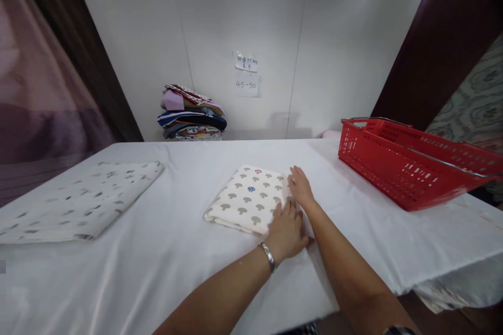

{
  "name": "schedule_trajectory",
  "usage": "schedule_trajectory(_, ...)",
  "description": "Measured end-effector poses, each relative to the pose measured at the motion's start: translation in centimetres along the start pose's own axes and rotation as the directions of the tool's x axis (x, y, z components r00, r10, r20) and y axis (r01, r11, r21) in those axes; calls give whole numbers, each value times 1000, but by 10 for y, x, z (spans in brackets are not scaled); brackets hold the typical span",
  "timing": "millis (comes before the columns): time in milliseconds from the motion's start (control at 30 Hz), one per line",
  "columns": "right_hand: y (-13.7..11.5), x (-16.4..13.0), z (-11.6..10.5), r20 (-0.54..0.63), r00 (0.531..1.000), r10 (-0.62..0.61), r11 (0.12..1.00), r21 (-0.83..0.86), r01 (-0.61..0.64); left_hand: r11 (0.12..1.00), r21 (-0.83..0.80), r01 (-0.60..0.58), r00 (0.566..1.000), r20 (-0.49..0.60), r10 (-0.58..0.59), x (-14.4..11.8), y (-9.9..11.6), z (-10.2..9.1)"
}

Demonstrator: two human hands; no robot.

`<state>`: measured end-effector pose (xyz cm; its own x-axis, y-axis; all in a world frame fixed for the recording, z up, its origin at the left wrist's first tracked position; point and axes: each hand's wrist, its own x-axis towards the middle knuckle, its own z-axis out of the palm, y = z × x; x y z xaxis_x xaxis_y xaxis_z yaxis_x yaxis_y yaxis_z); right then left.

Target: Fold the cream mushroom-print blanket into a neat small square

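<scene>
A folded white cloth (243,196) printed with grey mushrooms, plus one red and one blue mushroom, lies flat on the white-covered table in front of me. My left hand (286,230), below a silver bracelet, rests on the cloth's near right corner with its fingers stretched out. Just beyond it, my right hand (301,184) touches the cloth's right edge, fingers extended. Neither hand grips the fabric.
At the left lies another white cloth (86,199) with small grey marks. A stack of folded fabrics (192,115) stands against the back wall. To the right is a red plastic basket (393,167) with metal handles. Handwritten paper notes (248,85) hang on the wall.
</scene>
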<state>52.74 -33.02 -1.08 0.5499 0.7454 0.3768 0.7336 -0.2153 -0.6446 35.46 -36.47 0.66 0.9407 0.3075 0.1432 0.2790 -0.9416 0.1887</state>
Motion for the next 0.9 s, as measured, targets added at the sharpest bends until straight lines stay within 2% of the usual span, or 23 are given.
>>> schedule_trajectory(67, -7, -3, 2, 153, 985, -81, 992, -79, 94, 1000, -9, -10, 1000, -13, 10, 0, 0, 0)
schedule_trajectory(133, -8, -5, 5, 308, 951, -16, 993, -109, 52, 1000, -13, -19, 999, -33, 19, -1, 1, 1)
schedule_trajectory(200, -6, -6, 9, 384, 922, 51, 992, -130, -1, 1000, 1, -31, 998, -46, 31, -4, 3, 4)
schedule_trajectory(433, 1, -10, 9, 361, 932, -16, 973, -210, 98, 982, 73, -174, 979, -92, 180, -33, 20, 17)
schedule_trajectory(500, -2, -11, 6, 362, 932, -22, 961, -248, 119, 958, 7, -288, 955, -71, 288, -44, 21, 10)
schedule_trajectory(567, -8, -12, 3, 366, 931, -14, 945, -300, 133, 904, -95, -416, 909, -61, 412, -54, 16, -3)
schedule_trajectory(633, -18, -15, -1, 347, 938, -11, 922, -360, 144, 874, -174, -454, 891, -98, 443, -64, 3, -20)
schedule_trajectory(700, -31, -22, -5, 314, 948, -45, 909, -381, 170, 912, -196, -359, 930, -159, 332, -74, -18, -36)
schedule_trajectory(767, -44, -36, -8, 311, 943, -116, 916, -334, 223, 969, -170, -181, 966, -213, 143, -84, -45, -47)
schedule_trajectory(833, -52, -55, -10, 362, 917, -168, 929, -252, 270, 993, -118, 5, 965, -258, -35, -93, -76, -50)
schedule_trajectory(900, -52, -74, -10, 441, 879, -183, 939, -187, 289, 985, -85, 148, 945, -281, -167, -101, -105, -46)
